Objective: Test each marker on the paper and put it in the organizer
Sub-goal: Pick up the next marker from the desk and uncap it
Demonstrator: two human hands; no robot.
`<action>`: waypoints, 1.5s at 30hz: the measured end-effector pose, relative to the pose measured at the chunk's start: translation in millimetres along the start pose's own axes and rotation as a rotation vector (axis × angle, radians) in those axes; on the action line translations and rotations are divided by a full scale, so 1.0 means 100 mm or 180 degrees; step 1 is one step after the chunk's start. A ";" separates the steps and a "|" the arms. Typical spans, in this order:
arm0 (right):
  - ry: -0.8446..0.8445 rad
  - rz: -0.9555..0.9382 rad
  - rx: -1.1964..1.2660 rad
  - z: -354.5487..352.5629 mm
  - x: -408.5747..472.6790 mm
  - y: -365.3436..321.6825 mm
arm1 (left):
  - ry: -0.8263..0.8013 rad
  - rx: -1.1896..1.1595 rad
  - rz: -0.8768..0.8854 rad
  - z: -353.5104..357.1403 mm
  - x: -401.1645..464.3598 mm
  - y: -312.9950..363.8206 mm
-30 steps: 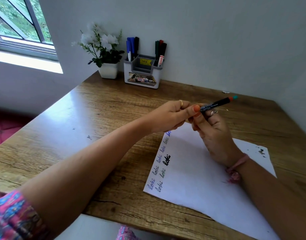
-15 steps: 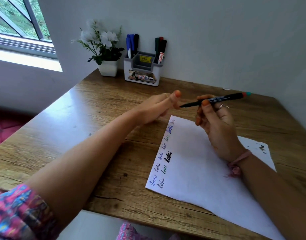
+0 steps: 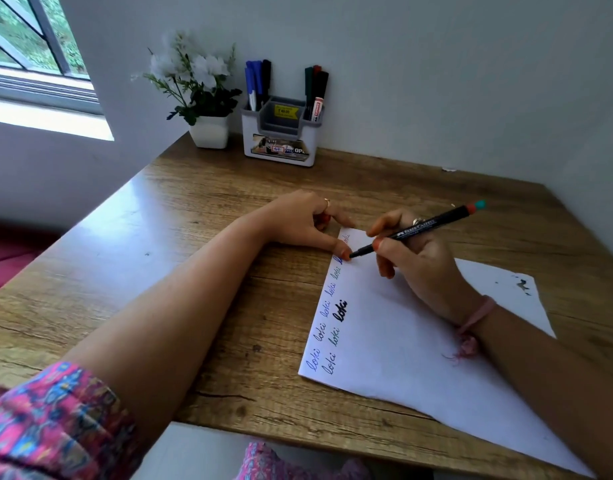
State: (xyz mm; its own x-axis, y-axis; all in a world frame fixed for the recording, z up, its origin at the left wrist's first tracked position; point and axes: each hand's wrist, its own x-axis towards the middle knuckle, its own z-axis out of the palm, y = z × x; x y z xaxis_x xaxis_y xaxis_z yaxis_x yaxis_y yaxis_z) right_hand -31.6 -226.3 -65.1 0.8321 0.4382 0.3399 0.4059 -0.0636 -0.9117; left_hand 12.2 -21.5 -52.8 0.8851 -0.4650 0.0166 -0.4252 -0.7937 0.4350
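The right hand (image 3: 416, 261) grips a slim black marker with a red and teal end (image 3: 421, 229) in a writing hold: thumb and fingers are curled closely around the lower part of the barrel. The marker is tilted, its dark tip (image 3: 354, 253) is down at the white sheet of paper (image 3: 402, 341) near the far left corner, and the coloured end points up and to the right. If the tip really touches the sheet I cannot tell.

The left hand (image 3: 308, 221) rests at the same corner of the paper. Its thumb is stretched out and lies on the edge of the sheet, just beside the marker tip. The other fingers are bent under the palm; what, if anything, they hold is hidden.

Along the left edge of the paper stand several small written words in blue, green and thick black ink. The paper lies flat on the brown wooden table (image 3: 194, 237).

At the back of the table, against the wall, stands the white and grey plastic organizer (image 3: 281, 136). Blue markers (image 3: 255, 81) stand upright in its left compartment, and dark markers (image 3: 315, 88) in its right one. Just to the left of it is a small white pot with white flowers (image 3: 201, 95)
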 end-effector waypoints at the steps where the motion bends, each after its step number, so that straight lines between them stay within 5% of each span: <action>1: -0.0172 0.0014 -0.0044 0.00 -0.01 0.00 | -0.0006 0.0000 0.0001 0.00 0.00 0.00; 7: -0.1199 0.0279 -0.0127 -0.13 0.14 -0.20 | 0.0034 -0.0014 0.0023 -0.01 0.00 -0.01; 45: -0.1320 0.0108 -0.0612 0.00 0.11 0.01 | 0.0080 -0.0641 -0.0110 0.00 -0.01 -0.06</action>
State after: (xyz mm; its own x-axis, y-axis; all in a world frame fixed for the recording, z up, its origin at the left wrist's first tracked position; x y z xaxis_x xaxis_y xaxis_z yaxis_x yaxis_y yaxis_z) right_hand -22.2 -221.5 -62.2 0.6406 0.7524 0.1537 0.4764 -0.2324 -0.8480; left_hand 14.2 -16.4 -55.1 0.9041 -0.4269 0.0199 -0.3503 -0.7135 0.6068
